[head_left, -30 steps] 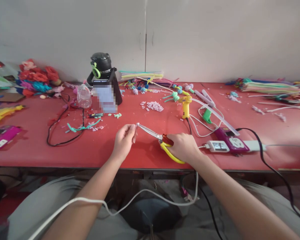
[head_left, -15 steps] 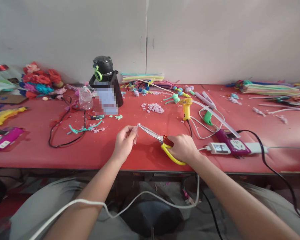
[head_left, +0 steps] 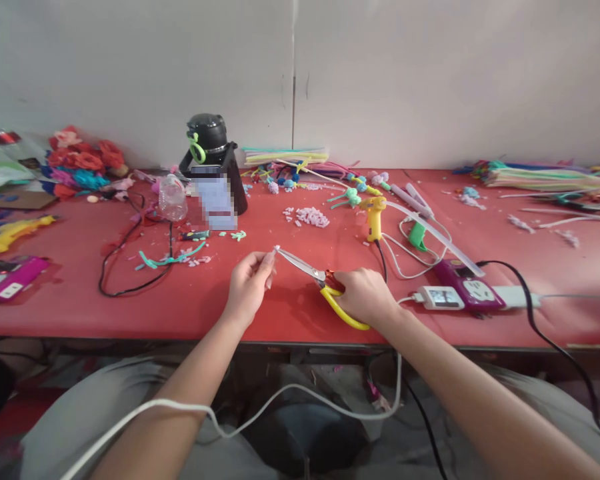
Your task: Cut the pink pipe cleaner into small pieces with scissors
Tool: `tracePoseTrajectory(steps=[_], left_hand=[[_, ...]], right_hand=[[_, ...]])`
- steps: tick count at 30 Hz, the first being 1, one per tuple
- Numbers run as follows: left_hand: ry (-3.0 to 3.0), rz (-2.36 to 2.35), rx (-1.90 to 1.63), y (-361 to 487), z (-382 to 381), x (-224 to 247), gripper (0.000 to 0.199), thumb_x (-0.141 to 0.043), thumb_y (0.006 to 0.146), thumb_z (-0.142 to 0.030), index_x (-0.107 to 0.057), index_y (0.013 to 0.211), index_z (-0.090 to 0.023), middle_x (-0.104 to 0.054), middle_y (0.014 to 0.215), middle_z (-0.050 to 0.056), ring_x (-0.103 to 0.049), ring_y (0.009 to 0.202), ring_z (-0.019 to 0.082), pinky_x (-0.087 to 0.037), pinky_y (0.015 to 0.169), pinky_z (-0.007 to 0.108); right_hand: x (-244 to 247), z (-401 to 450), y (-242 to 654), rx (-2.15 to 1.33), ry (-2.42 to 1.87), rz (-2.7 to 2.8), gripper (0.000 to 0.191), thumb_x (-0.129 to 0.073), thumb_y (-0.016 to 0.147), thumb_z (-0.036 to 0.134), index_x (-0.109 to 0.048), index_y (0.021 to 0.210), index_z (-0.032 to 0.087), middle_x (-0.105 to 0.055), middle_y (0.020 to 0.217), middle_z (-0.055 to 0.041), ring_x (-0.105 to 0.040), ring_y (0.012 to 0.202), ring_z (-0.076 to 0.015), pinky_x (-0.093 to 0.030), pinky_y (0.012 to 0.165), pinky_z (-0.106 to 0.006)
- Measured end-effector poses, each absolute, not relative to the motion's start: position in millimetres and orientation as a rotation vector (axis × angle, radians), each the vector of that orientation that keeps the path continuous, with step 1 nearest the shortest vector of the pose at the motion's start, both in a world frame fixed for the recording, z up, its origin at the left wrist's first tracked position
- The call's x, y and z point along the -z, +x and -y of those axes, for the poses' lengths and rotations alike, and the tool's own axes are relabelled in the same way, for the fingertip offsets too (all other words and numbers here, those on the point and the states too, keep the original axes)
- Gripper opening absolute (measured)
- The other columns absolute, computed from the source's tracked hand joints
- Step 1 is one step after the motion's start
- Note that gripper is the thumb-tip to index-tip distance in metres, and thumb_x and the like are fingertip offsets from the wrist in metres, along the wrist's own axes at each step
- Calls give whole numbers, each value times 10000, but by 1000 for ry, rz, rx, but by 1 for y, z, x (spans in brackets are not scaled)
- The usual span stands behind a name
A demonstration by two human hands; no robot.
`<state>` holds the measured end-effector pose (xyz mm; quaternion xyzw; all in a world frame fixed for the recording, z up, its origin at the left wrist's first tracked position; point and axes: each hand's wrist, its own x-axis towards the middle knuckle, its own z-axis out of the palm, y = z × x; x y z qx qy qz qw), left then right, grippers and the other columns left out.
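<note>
My left hand (head_left: 247,283) is closed in a pinch on a small pale pink piece (head_left: 277,249) over the red table (head_left: 280,313). Yellow-handled scissors (head_left: 341,312) are gripped in my right hand (head_left: 365,293), their blades pointing left with the tips at the pale piece. The blades look nearly closed. Beyond the hands lies a pile of small pale pink cut pieces (head_left: 312,217). A yellow glue gun (head_left: 375,219) stands behind my right hand.
A black bottle (head_left: 236,180) stands behind a phone (head_left: 217,203). Left are a clear plastic cup (head_left: 173,199) and teal stems (head_left: 170,259). Right are a purple power strip (head_left: 475,291), a green glue gun (head_left: 417,236) and cables. A white cable (head_left: 300,389) hangs before the table edge.
Both hands and the scissors hold almost the same position. The whole view has shifted very slightly.
</note>
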<state>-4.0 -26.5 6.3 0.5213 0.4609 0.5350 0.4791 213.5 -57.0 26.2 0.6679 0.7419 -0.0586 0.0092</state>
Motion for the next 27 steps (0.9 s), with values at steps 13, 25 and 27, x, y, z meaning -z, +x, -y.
tracePoseTrajectory(steps=[13, 25, 27], left_hand=[[1292, -1108, -1298, -6, 27, -1, 292, -651, 895, -442, -592, 779, -181, -514, 627, -34, -434, 508, 66, -338, 488, 212], [1304, -1108, -1289, -7, 27, -2, 308, -655, 895, -453, -593, 773, -177, -501, 604, -39, -441, 513, 68, -341, 497, 209], [1294, -1102, -1299, -7, 26, -2, 314, -666, 884, -461, -598, 776, -173, -513, 622, -35, -440, 512, 64, -340, 492, 206]], right_hand=[[-28, 58, 219, 63, 2059, -2351, 393, -477, 902, 502, -738, 851, 212, -727, 781, -97, -657, 712, -211, -284, 573, -266], [-24, 55, 220, 95, 2021, -2366, 351, -487, 896, 434, -749, 859, 203, -732, 780, -103, -667, 727, -214, -312, 581, -270], [-23, 55, 221, 92, 2030, -2365, 353, -484, 897, 435, -743, 851, 200, -734, 780, -100, -667, 722, -212, -308, 578, -271]])
